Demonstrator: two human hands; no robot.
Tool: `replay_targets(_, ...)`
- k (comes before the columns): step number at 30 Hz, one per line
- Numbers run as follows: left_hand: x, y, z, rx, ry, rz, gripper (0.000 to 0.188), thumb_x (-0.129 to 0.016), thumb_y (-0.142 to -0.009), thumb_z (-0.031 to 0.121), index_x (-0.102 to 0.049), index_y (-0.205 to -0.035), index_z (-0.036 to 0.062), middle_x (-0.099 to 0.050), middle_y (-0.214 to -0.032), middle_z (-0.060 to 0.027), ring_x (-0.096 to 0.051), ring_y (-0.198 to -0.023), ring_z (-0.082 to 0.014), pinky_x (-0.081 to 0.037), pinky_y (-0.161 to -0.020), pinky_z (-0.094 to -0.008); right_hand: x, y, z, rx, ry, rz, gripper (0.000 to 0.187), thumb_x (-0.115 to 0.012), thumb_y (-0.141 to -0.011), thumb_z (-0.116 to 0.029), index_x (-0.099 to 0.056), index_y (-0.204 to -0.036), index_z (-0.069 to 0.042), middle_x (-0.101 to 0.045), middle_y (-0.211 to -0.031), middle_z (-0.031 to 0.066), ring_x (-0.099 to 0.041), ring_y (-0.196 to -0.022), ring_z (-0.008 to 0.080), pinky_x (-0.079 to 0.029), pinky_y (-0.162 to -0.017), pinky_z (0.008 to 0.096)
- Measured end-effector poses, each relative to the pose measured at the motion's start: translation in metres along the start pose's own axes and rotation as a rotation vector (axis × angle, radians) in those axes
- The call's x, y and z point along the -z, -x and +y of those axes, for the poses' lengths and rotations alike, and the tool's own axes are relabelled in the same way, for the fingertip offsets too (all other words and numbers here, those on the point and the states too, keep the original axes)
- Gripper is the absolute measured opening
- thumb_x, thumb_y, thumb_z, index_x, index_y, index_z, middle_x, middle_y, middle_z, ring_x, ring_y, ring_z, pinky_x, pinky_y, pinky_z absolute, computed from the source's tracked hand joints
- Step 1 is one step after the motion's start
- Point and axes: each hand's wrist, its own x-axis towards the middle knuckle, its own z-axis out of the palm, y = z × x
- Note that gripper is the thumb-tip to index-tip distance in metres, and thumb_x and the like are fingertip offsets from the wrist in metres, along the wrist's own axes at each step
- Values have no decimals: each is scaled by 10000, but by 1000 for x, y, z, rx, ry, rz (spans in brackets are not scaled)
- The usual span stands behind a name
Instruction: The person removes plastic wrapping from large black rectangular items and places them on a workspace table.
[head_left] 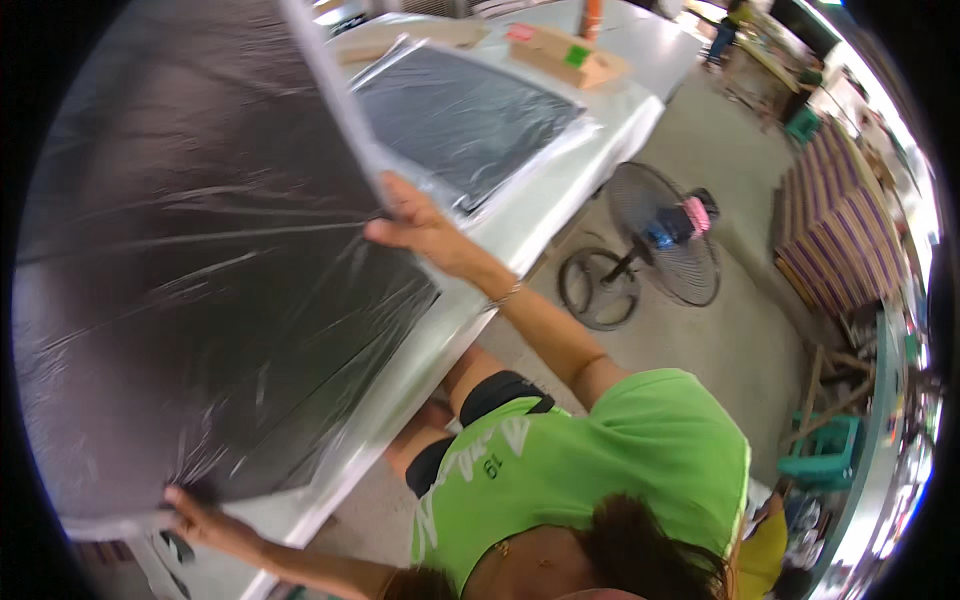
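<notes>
A large dark flat panel [200,300], covered in creased clear plastic film, fills the left side. Its near edge is in the fingers of my left hand [198,522], where the film is bunched up. My right hand [420,230] grips the panel's right edge, thumb over the top and fingers along the side. What lies under the panel is hidden. Beyond my right hand, a second dark film-wrapped panel [470,115] lies flat on a long white-covered table [545,225].
An open cardboard box [565,55] with red and green labels stands on the table's far part. Right of the table are a black floor fan [665,235], a stack under striped cloth [840,215] and a teal plastic stool [825,450]. Another person [728,35] is far off.
</notes>
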Motion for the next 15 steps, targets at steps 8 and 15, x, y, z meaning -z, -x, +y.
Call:
replay_targets(8, -18, 53, -2, -55, 184, -104, 449, -553, -936, 291, -458, -1210, -52, -511, -1205, -132, -453, -1081, -180, -292, -995, -318, 0, 22, 26, 148, 69, -65, 442, -628, -885, -162, -489, -1261, 24, -578, -1165, 66, -510, -1063, 138, -395, -943, 278)
replay_targets(15, -22, 113, -65, 127, -41, -227, 678, -501, -955, 333, -210, -1389, -100, -264, -1437, -221, -288, -1305, -263, -191, -1093, -356, 24, 41, 71, 44, 109, -35, 496, -591, -913, -179, -411, -1333, 14, -524, -1260, 85, -466, -1155, 144, -334, -1008, 283)
